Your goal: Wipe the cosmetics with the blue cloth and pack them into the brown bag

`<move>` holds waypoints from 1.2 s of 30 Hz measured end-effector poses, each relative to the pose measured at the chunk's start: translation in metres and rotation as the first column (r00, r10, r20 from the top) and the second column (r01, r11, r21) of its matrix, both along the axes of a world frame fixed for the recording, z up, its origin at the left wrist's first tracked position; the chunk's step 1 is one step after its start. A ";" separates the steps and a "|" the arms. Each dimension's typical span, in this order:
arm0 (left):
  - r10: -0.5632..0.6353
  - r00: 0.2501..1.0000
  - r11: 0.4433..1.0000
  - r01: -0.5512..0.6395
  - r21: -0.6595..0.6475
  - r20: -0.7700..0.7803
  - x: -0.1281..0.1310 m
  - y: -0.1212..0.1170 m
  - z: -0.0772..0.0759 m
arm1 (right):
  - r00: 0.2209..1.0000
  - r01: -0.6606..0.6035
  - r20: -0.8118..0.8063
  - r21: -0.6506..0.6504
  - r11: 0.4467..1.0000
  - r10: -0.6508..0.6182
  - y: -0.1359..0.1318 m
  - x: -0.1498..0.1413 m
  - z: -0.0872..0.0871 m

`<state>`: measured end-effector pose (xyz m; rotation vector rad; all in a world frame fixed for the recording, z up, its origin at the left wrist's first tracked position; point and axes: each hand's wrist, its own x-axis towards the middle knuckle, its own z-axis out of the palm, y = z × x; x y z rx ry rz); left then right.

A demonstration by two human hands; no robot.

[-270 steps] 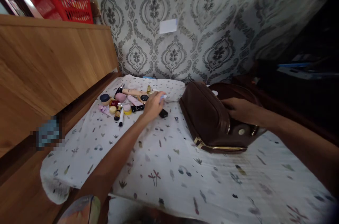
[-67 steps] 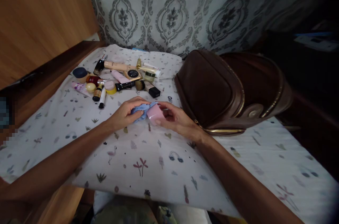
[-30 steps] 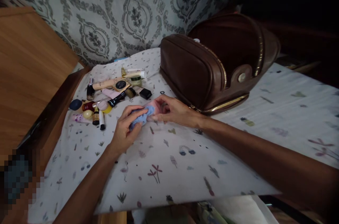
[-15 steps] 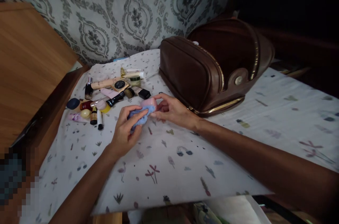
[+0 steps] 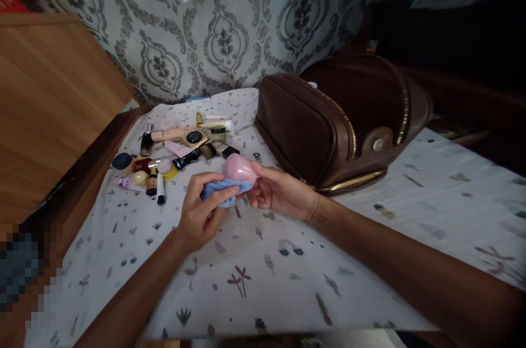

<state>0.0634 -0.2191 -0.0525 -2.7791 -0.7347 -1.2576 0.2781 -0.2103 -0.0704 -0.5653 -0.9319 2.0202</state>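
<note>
Cloth of crumpled blue fabric point(image 5: 222, 192) pinched in left hand point(image 5: 200, 210), pressed against glossy pink rounded container point(image 5: 239, 168) grasped by right hand point(image 5: 285, 192), open brown leather-look bag point(image 5: 298, 131) nearby

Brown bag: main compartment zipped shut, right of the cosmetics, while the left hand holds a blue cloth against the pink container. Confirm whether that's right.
The brown bag is not zipped shut: the head view shows its main compartment gaping, gold zipper teeth parted. It is right of the cosmetics, and the left hand holds the blue cloth against the pink container.
</note>
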 end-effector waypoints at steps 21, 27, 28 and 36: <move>-0.019 0.997 0.994 0.027 -0.102 0.079 0.001 -0.012 0.007 | 0.983 -0.093 0.159 -0.013 0.996 0.094 0.000 0.003 0.002; 0.168 0.969 0.981 -0.146 -0.128 0.180 0.002 -0.006 0.001 | 0.984 -0.039 0.177 0.050 0.998 0.030 -0.003 0.002 0.002; 0.209 0.958 0.970 -0.178 -0.163 0.195 0.003 -0.004 0.000 | 0.986 -0.023 0.165 0.068 0.997 0.011 -0.003 0.001 0.002; 0.328 0.929 0.629 -0.078 -0.774 0.173 0.006 0.001 -0.002 | 0.953 0.170 0.184 0.331 0.928 -0.240 -0.004 -0.003 -0.003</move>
